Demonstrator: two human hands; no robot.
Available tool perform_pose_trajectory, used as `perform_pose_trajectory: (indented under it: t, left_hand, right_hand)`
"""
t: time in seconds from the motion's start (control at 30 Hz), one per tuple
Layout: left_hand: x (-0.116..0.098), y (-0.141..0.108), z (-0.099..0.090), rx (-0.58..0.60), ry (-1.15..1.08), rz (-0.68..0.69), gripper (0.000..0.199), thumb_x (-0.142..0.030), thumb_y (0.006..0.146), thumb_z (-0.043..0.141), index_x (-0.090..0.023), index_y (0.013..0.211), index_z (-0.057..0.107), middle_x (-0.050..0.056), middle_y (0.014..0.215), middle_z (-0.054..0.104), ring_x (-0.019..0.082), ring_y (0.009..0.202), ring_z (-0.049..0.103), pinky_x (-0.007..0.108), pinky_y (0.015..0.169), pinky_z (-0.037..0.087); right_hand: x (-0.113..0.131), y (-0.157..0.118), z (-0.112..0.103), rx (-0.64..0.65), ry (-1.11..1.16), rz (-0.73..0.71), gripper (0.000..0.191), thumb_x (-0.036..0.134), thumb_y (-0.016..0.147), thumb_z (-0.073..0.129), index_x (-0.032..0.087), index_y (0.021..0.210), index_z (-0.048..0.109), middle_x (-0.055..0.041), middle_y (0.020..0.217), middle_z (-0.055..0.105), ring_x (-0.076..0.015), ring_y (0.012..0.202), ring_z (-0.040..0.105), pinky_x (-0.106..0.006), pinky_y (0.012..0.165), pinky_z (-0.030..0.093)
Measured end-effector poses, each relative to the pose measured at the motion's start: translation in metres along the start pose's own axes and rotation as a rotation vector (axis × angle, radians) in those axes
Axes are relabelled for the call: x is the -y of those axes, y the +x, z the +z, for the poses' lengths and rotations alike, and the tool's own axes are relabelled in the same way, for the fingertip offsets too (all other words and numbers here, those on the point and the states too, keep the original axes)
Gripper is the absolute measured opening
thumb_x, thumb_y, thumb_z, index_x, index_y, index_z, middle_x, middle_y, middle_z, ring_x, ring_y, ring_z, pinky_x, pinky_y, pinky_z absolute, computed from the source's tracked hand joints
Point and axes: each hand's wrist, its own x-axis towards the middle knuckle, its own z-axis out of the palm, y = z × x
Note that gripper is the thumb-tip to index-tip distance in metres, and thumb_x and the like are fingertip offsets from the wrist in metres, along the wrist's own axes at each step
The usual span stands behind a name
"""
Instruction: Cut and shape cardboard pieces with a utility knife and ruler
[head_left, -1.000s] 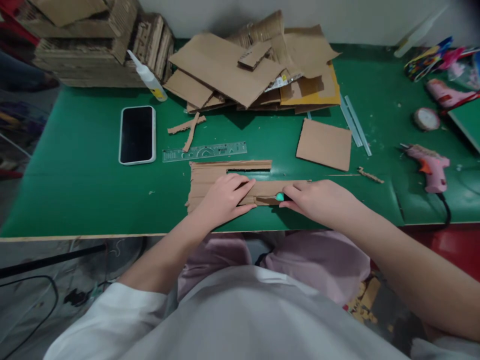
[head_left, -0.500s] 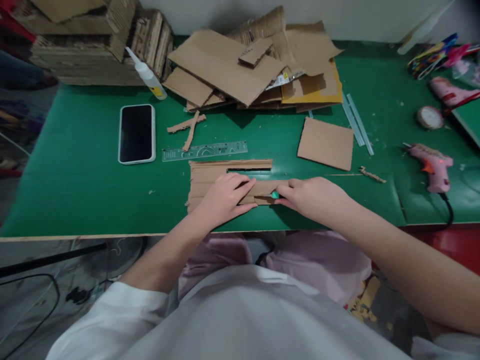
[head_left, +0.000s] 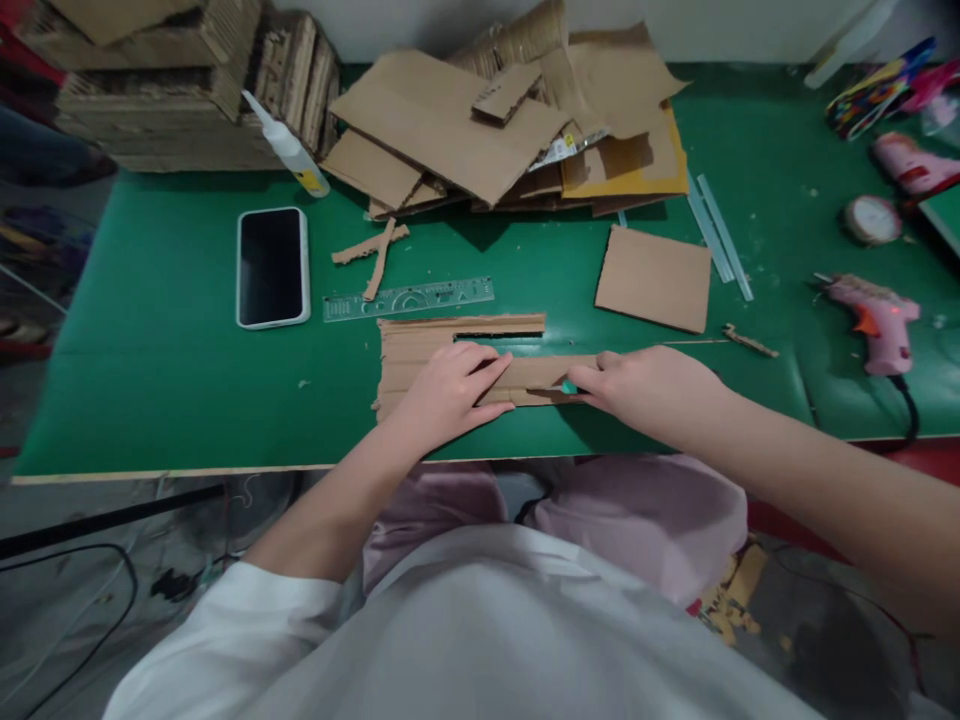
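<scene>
A ribbed cardboard piece (head_left: pixel 412 350) with a long slot lies near the front edge of the green table. My left hand (head_left: pixel 455 388) presses down on it, fingers spread. To the right, my right hand (head_left: pixel 637 382) is closed round a green-handled craft knife (head_left: pixel 571 386), most of whose handle is hidden in the fingers. Its thin blade points left and rests along the lower cardboard strip (head_left: pixel 551 371). Just behind the cardboard lies a clear ruler (head_left: pixel 409 298). Two narrow cardboard scraps (head_left: pixel 381 255) cross each other beyond it.
A phone (head_left: pixel 273 267) and a glue bottle (head_left: pixel 289 150) are at the left. Cardboard sheets (head_left: pixel 457 120) are heaped at the back. A square cardboard piece (head_left: pixel 654 278) lies right of centre. Farther right are clear strips (head_left: pixel 718 235), a tape roll (head_left: pixel 872 219) and a pink glue gun (head_left: pixel 877 320).
My right hand and the craft knife have slid right along the cardboard strip. My left hand stays pressed on the cardboard. The view has shifted slightly.
</scene>
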Motion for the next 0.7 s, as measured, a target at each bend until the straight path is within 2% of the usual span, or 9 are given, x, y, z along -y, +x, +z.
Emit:
perform_pose_trajectory:
  t: [0.27,0.4,0.57,0.7]
  left_hand:
    - [0.0,0.0,0.0,-0.006,-0.011,0.009,0.048,-0.044,0.085,0.056,-0.011,0.12,0.054,0.015,0.105,0.06,0.026,0.098,0.055,0.041,0.085,0.044]
    - [0.001,-0.001,0.001,-0.005,-0.031,-0.006,0.047,-0.044,0.085,0.055,-0.014,0.122,0.054,0.014,0.106,0.06,0.026,0.099,0.055,0.041,0.086,0.043]
    - [0.002,-0.001,0.003,-0.005,-0.042,-0.013,0.049,-0.044,0.084,0.056,-0.013,0.121,0.054,0.015,0.108,0.06,0.026,0.1,0.054,0.041,0.087,0.042]
    - [0.002,-0.001,0.003,-0.017,-0.022,-0.002,0.049,-0.045,0.084,0.057,-0.012,0.119,0.055,0.015,0.106,0.061,0.026,0.098,0.055,0.041,0.086,0.043]
  right_hand:
    - [-0.015,-0.02,0.002,0.102,0.02,0.06,0.028,0.028,0.093,0.03,0.019,0.101,0.055,-0.0061,0.075,0.061,-0.0115,0.044,0.046,-0.027,0.048,0.013]
    - [-0.026,-0.034,0.011,0.112,0.015,0.091,0.029,0.03,0.093,0.032,0.019,0.106,0.054,-0.0042,0.07,0.059,-0.0094,0.042,0.041,-0.026,0.049,0.012]
    - [-0.042,-0.052,0.024,0.144,-0.04,0.106,0.031,0.036,0.093,0.032,0.021,0.094,0.058,-0.0037,0.071,0.058,-0.0096,0.047,0.043,-0.027,0.05,0.011]
    - [-0.05,-0.063,0.031,0.168,-0.021,0.141,0.035,0.038,0.094,0.03,0.02,0.094,0.06,-0.005,0.074,0.061,-0.0087,0.051,0.044,-0.028,0.052,0.012]
